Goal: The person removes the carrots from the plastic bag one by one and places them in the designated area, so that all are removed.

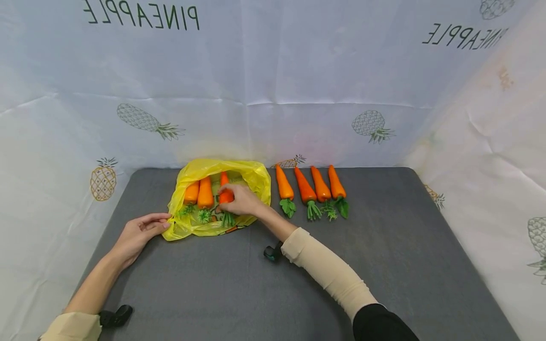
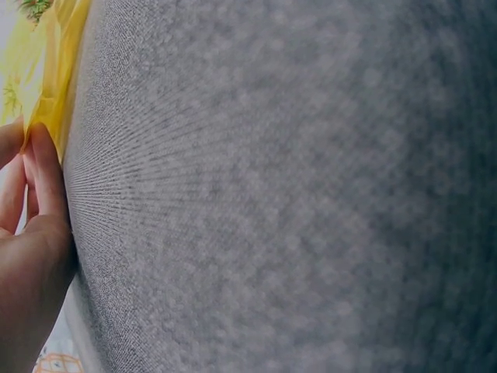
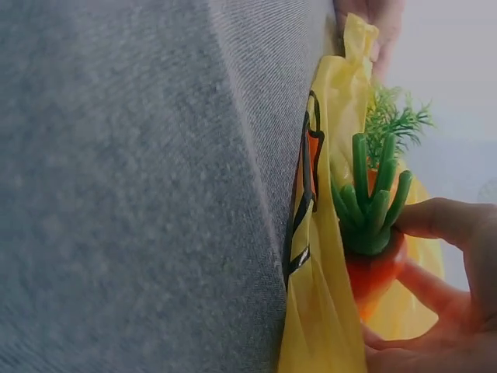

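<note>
A yellow plastic bag [image 1: 258, 177] lies on the table with its mouth spread toward me. My left hand [image 1: 135, 236] pinches the left edge of the bag's mouth between thumb and fingers; the left wrist view shows this pinch on the yellow film [image 2: 48, 109]. Inside the bag mouth, my right hand [image 1: 243, 201] grips an orange-red toy carrot [image 1: 225, 196] near its green stem end. That carrot's thick green stems [image 3: 373, 206] face the right wrist camera. To its left in the bag lie two more carrots, one orange [image 1: 205, 193] and another [image 1: 192, 192] beside the bag wall.
Right of the bag, several carrots lie in a row on the grey table [image 1: 384, 246], among them an orange one [image 1: 284, 183] and a redder one [image 1: 304, 185], leaves toward me. Behind the table hangs a white cloth [image 1: 264, 71] with pineapple prints.
</note>
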`<act>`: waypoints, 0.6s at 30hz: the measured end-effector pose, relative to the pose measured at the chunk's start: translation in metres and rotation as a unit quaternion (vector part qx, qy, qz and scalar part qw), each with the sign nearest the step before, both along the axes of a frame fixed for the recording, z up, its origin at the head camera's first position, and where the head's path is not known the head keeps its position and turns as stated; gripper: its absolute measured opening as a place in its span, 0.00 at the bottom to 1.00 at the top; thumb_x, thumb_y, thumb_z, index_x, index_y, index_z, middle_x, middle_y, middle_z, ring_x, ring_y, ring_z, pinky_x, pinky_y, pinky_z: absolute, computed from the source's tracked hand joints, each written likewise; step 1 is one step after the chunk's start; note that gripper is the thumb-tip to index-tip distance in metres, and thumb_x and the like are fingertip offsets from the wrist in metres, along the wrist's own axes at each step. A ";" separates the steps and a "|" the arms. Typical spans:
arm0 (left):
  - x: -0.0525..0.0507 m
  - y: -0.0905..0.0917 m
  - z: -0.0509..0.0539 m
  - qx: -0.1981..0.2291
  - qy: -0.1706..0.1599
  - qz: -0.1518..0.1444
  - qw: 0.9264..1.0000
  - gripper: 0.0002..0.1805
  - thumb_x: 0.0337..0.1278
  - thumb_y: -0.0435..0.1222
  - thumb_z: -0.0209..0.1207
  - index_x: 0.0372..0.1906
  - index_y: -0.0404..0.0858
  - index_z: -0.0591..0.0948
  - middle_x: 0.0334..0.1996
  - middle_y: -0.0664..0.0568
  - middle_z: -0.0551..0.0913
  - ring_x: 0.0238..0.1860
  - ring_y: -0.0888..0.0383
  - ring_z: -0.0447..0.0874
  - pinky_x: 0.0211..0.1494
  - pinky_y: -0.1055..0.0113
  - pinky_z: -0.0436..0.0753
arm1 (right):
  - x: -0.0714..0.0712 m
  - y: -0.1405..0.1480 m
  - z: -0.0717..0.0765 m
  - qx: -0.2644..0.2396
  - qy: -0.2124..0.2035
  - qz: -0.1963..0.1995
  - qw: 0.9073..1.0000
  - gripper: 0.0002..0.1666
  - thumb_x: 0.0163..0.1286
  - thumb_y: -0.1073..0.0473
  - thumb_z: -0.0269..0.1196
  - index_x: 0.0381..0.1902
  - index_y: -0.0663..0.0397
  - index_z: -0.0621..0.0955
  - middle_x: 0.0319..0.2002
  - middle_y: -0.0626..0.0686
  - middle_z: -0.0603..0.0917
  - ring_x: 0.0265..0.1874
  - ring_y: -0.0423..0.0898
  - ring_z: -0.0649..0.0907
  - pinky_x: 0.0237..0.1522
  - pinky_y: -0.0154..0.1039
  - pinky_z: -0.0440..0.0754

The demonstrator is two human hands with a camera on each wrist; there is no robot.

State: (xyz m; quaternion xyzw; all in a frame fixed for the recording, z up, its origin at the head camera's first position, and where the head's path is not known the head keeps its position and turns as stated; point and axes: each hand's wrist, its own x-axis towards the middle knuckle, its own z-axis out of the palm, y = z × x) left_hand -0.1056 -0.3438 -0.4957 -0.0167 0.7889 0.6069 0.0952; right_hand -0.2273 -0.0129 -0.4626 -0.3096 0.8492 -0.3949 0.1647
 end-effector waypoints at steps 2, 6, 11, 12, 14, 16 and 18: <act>0.000 -0.001 0.001 0.000 0.000 -0.001 1.000 0.23 0.78 0.39 0.65 0.68 0.31 0.80 0.44 0.71 0.91 0.46 0.76 0.88 0.52 0.82 0.85 | 0.000 0.003 0.000 -0.020 -0.019 -0.002 1.000 0.24 0.77 0.58 0.66 0.68 0.57 0.81 0.30 0.49 0.76 0.19 0.37 0.68 0.25 0.30 0.68; 0.000 -0.001 0.001 -0.002 -0.006 -0.001 1.000 0.23 0.78 0.39 0.65 0.69 0.32 0.80 0.44 0.71 0.91 0.47 0.75 0.88 0.52 0.82 0.84 | -0.002 0.012 0.003 -0.064 -0.049 -0.020 0.997 0.24 0.77 0.59 0.66 0.68 0.59 0.81 0.37 0.54 0.82 0.26 0.41 0.73 0.28 0.32 0.71; 0.001 -0.001 0.000 -0.001 -0.006 0.003 1.000 0.23 0.78 0.38 0.66 0.68 0.32 0.81 0.44 0.70 0.91 0.47 0.75 0.87 0.52 0.82 0.84 | -0.006 0.024 0.011 -0.095 -0.063 -0.038 0.993 0.25 0.78 0.57 0.66 0.69 0.57 0.80 0.65 0.61 0.82 0.53 0.54 0.83 0.38 0.36 0.80; 0.001 -0.001 0.000 0.001 -0.005 0.003 1.000 0.23 0.78 0.38 0.66 0.68 0.32 0.81 0.44 0.70 0.91 0.47 0.75 0.88 0.52 0.82 0.84 | -0.007 0.027 0.013 -0.098 -0.066 -0.041 0.992 0.25 0.78 0.57 0.66 0.69 0.56 0.81 0.67 0.62 0.81 0.57 0.58 0.83 0.40 0.38 0.82; 0.001 -0.001 0.000 0.000 -0.002 0.002 1.000 0.22 0.78 0.38 0.65 0.68 0.33 0.81 0.44 0.70 0.91 0.47 0.75 0.88 0.52 0.82 0.84 | -0.008 0.032 0.017 -0.100 -0.068 -0.047 0.992 0.24 0.78 0.56 0.67 0.68 0.54 0.82 0.71 0.61 0.79 0.65 0.61 0.81 0.46 0.42 0.84; 0.000 -0.001 -0.001 -0.002 0.000 0.002 1.000 0.22 0.78 0.39 0.65 0.68 0.33 0.81 0.44 0.70 0.91 0.47 0.75 0.88 0.53 0.82 0.84 | -0.010 0.037 0.022 -0.106 -0.077 -0.054 0.990 0.24 0.78 0.55 0.67 0.68 0.52 0.82 0.74 0.59 0.77 0.67 0.61 0.80 0.50 0.48 0.86; 0.000 0.000 -0.001 -0.006 0.001 0.002 1.000 0.23 0.78 0.40 0.65 0.68 0.33 0.81 0.45 0.71 0.91 0.47 0.75 0.88 0.53 0.82 0.84 | -0.011 0.041 0.025 -0.114 -0.092 -0.059 0.987 0.23 0.78 0.54 0.67 0.68 0.51 0.82 0.75 0.57 0.76 0.65 0.60 0.81 0.52 0.53 0.87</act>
